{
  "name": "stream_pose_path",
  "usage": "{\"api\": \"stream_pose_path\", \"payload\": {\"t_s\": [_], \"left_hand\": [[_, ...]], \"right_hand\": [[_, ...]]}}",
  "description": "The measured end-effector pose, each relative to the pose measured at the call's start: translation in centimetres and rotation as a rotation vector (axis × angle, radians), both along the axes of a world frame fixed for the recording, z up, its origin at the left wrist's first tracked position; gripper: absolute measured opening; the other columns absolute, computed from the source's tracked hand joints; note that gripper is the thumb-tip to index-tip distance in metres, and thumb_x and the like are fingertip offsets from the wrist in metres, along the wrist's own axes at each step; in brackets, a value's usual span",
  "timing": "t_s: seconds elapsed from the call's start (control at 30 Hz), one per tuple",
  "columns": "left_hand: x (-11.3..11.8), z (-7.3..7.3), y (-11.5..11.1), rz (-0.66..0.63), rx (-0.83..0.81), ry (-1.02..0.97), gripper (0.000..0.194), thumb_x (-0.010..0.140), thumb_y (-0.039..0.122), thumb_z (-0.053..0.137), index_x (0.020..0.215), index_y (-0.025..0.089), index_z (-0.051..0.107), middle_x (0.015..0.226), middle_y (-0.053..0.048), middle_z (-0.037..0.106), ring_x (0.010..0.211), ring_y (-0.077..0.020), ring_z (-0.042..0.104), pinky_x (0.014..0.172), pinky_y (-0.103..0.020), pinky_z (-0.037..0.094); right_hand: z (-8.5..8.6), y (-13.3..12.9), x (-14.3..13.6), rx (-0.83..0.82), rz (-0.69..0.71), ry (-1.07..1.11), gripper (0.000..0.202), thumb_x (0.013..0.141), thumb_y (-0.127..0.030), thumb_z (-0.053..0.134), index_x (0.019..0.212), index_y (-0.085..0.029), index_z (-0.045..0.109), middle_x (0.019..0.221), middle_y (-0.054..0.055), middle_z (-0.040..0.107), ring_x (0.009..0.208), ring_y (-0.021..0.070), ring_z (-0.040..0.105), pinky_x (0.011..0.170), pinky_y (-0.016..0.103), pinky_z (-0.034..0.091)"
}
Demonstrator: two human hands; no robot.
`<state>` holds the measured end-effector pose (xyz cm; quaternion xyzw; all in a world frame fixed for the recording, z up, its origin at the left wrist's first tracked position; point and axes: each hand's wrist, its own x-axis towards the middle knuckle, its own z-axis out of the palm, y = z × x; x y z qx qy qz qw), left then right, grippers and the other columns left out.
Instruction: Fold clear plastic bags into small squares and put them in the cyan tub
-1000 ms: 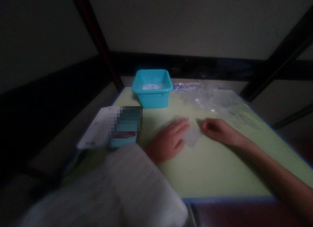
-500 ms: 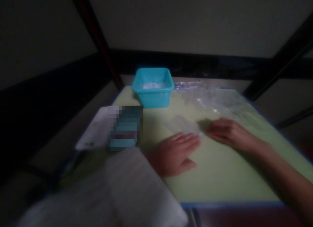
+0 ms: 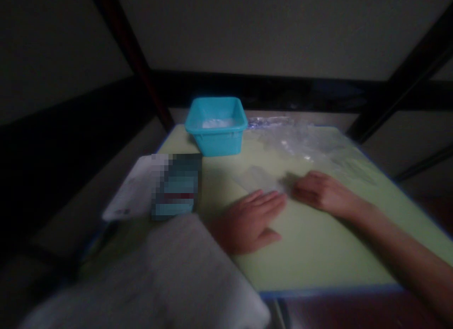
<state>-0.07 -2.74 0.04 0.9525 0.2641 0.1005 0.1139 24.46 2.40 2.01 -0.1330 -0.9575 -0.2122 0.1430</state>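
A small, pale translucent sheet (image 3: pixel 256 178) lies on the yellow-green table (image 3: pixel 318 258). My left hand (image 3: pixel 249 223) rests flat at its near edge, fingers together and stretched out, thumb apart. Just right of the sheet, my right hand (image 3: pixel 313 191) is closed on the table; whatever its fingers may hold is hidden. Crumpled clear plastic (image 3: pixel 304 142) spreads over the back right of the table. Behind the sheet and to the left stands a turquoise basket (image 3: pixel 217 142) with whitish material inside.
At the table's left lie a white flat item (image 3: pixel 132 192) and a dark thing blurred by pixelation (image 3: pixel 179 189). A grey cloth or sleeve (image 3: pixel 184 272) covers the near left. Dark beams slant behind the table.
The whole view has shifted slightly, so the basket and table appear a little further left. My right hand sits slightly closer to my left hand.
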Motion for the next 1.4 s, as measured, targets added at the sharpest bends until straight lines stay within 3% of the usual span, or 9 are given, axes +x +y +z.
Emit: {"api": "stream_pose_path", "payload": {"t_s": [0.53, 0.73, 1.03, 1.4], "left_hand": [[-0.24, -0.52, 0.07, 0.011, 0.026, 0.038, 0.064, 0.090, 0.053, 0.044, 0.143, 0.020, 0.028, 0.154, -0.008, 0.019, 0.143, -0.0237, 0.012, 0.115, -0.045, 0.013], [-0.31, -0.05, 0.10, 0.005, -0.004, 0.055, 0.061, 0.089, 0.051, 0.047, 0.141, 0.023, 0.033, 0.153, -0.010, 0.020, 0.142, -0.0262, 0.014, 0.114, -0.048, 0.015], [-0.18, 0.01, -0.04, 0.036, 0.058, 0.042, 0.068, 0.088, 0.047, 0.051, 0.143, 0.017, 0.026, 0.154, -0.012, 0.018, 0.142, -0.0241, 0.014, 0.115, -0.046, 0.013], [0.36, 0.10, -0.04, 0.131, 0.194, -0.148, 0.049, 0.082, 0.022, 0.054, 0.129, 0.008, 0.045, 0.135, -0.014, 0.051, 0.128, -0.0220, 0.043, 0.107, -0.040, 0.037]], "right_hand": [[0.42, -0.31, 0.04, 0.040, -0.081, -0.166, 0.023, 0.093, -0.012, 0.044, 0.083, -0.016, 0.064, 0.077, 0.004, 0.062, 0.064, 0.0166, 0.050, 0.064, 0.033, 0.034], [0.41, -0.61, -0.24, 0.105, -0.054, -0.199, 0.022, 0.090, -0.010, 0.049, 0.074, -0.016, 0.064, 0.075, 0.005, 0.061, 0.063, 0.0166, 0.050, 0.063, 0.033, 0.033], [0.34, -0.57, -0.35, 0.100, -0.054, -0.192, 0.024, 0.091, -0.011, 0.047, 0.073, -0.016, 0.062, 0.071, 0.003, 0.058, 0.063, 0.0166, 0.050, 0.061, 0.032, 0.033], [0.48, -0.75, -0.42, -0.004, -0.094, -0.054, 0.031, 0.094, -0.015, 0.039, 0.068, -0.016, 0.058, 0.066, 0.003, 0.055, 0.060, 0.0152, 0.046, 0.061, 0.032, 0.032]]}}
